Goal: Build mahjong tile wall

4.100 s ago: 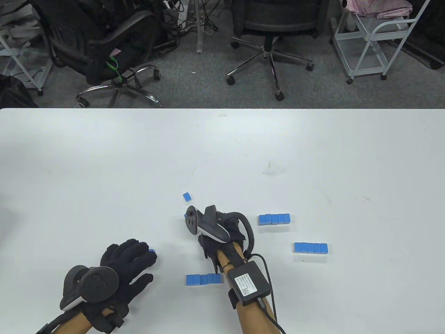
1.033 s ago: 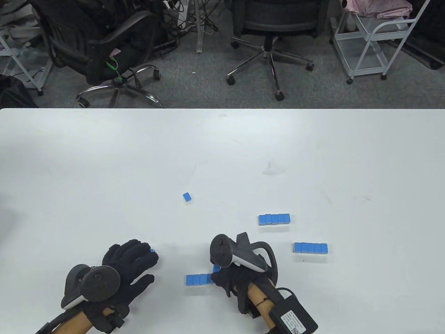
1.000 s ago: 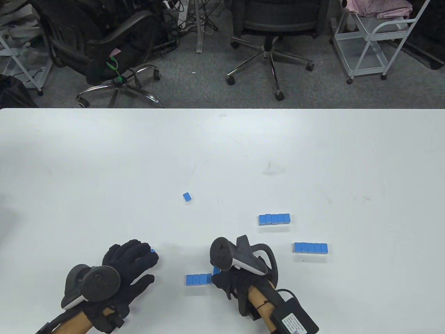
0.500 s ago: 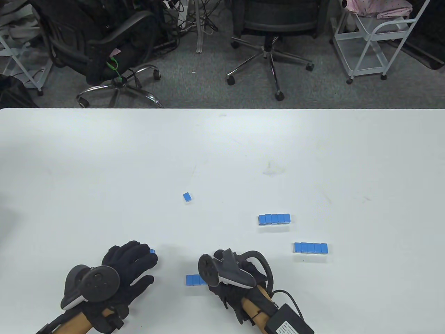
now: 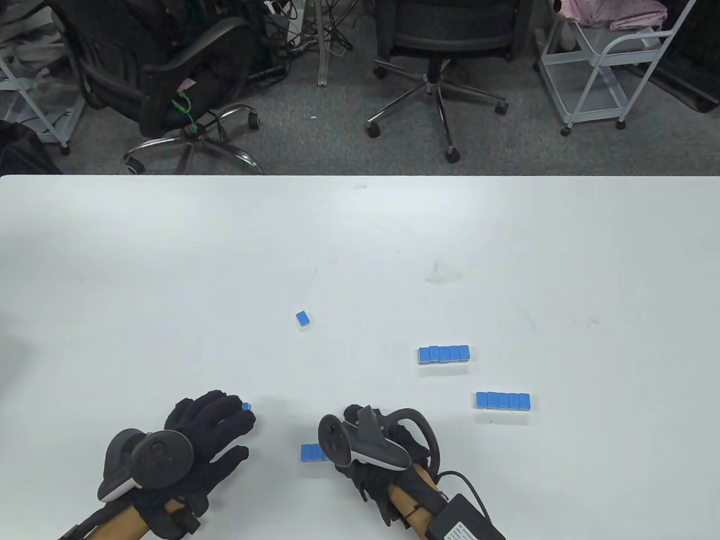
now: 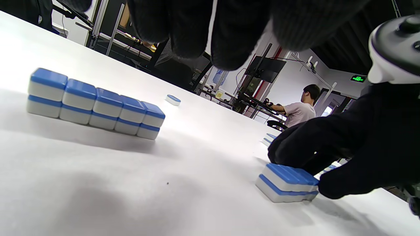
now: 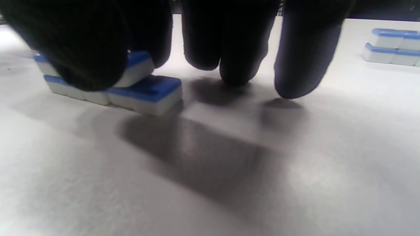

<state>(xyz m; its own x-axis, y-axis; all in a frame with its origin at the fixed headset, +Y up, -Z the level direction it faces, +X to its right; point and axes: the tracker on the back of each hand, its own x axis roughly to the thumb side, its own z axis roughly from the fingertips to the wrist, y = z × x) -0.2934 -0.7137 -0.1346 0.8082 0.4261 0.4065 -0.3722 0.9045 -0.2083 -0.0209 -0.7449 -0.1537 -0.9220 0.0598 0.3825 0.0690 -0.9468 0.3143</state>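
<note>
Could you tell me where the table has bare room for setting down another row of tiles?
The table is bare beyond the single tile. It is crowded near the right hand and the two finished rows.

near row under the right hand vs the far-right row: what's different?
The near row is half hidden under the right hand, which pinches a top tile onto it. The far-right row lies untouched. The near row's end tile has nothing on top, while the far-right row shows five flush blue tops. Both are blue-backed and run parallel to the table edge.
</note>
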